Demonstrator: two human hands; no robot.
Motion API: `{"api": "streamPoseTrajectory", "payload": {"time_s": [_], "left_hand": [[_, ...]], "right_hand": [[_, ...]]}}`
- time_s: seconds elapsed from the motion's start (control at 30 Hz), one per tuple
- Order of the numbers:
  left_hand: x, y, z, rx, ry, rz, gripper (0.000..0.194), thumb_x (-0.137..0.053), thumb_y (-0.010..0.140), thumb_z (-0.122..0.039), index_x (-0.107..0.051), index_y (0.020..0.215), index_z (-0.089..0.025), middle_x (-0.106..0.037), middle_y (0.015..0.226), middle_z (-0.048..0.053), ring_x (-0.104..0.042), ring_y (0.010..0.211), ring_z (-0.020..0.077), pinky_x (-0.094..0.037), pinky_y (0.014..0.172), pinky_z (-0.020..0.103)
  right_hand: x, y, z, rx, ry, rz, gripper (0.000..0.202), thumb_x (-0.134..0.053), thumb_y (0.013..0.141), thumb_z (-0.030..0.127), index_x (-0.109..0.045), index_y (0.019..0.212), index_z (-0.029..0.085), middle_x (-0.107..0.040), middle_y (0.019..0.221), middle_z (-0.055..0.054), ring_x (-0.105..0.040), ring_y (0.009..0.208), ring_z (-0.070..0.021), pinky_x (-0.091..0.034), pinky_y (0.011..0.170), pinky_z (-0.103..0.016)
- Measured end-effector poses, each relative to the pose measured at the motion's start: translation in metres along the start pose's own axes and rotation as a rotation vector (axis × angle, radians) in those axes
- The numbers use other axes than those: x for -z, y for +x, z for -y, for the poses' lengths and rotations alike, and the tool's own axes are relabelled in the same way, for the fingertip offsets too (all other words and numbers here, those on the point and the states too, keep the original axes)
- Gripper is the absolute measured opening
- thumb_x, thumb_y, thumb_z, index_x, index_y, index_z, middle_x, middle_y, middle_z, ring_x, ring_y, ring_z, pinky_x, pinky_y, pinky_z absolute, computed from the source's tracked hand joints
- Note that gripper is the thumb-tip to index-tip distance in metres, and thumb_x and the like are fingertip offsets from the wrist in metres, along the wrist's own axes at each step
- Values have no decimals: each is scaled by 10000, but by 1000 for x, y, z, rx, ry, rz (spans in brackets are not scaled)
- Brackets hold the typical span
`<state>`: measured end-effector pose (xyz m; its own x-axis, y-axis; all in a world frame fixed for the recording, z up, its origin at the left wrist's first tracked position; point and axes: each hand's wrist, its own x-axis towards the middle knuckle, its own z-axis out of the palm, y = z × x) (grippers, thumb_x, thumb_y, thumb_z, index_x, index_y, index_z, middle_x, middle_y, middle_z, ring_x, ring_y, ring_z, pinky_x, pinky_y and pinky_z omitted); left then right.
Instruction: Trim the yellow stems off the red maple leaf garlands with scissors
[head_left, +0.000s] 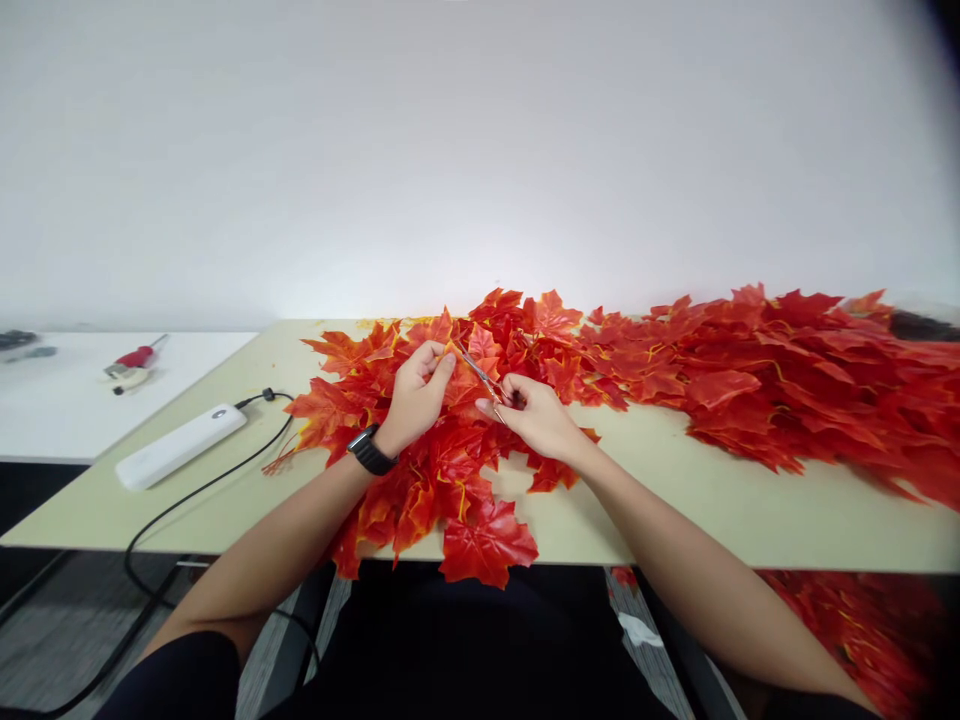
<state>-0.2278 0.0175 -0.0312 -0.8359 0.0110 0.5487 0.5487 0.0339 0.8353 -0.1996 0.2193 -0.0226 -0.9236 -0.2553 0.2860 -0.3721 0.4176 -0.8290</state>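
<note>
Red-orange artificial maple leaves (pixel 491 540) are heaped at the middle of the pale table and hang over its front edge. My left hand (pixel 418 390), with a black watch on the wrist, pinches a leaf (pixel 442 330) near the top of this heap. Small metal scissors (pixel 480 373) are in my right hand (pixel 536 412), fingers in the handles, and their blades point up and left toward my left fingertips. Whether the blades touch the leaf or its stem is too small to tell.
A larger leaf pile (pixel 787 390) covers the table's right. On the pale table (pixel 225 500) at left lies a white device (pixel 182 445) with a black cable (pixel 202 487). A red-handled tool (pixel 135 358) lies on a white table. More leaves (pixel 862 620) are below at right.
</note>
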Motion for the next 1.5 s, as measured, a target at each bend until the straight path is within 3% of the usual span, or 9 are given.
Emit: {"api": "streamPoseTrajectory", "payload": {"time_s": [0.43, 1.5], "left_hand": [[1, -3, -3, 7, -21, 138, 314, -645, 980, -454, -536, 858, -186, -455, 664, -49, -348, 571, 81, -295, 581, 232], [0, -3, -7, 38, 1, 108, 296, -657, 954, -434, -543, 831, -190, -465, 672, -38, -374, 584, 92, -323, 590, 236]], "right_hand": [[-1, 0, -4, -34, 70, 73, 562, -749, 808, 617, -375, 723, 206, -413, 697, 36, -366, 661, -119, -311, 619, -268], [-3, 1, -7, -39, 156, 98, 625, -754, 789, 666, -367, 639, 200, -388, 608, 39, -313, 573, -91, -265, 540, -244]]}}
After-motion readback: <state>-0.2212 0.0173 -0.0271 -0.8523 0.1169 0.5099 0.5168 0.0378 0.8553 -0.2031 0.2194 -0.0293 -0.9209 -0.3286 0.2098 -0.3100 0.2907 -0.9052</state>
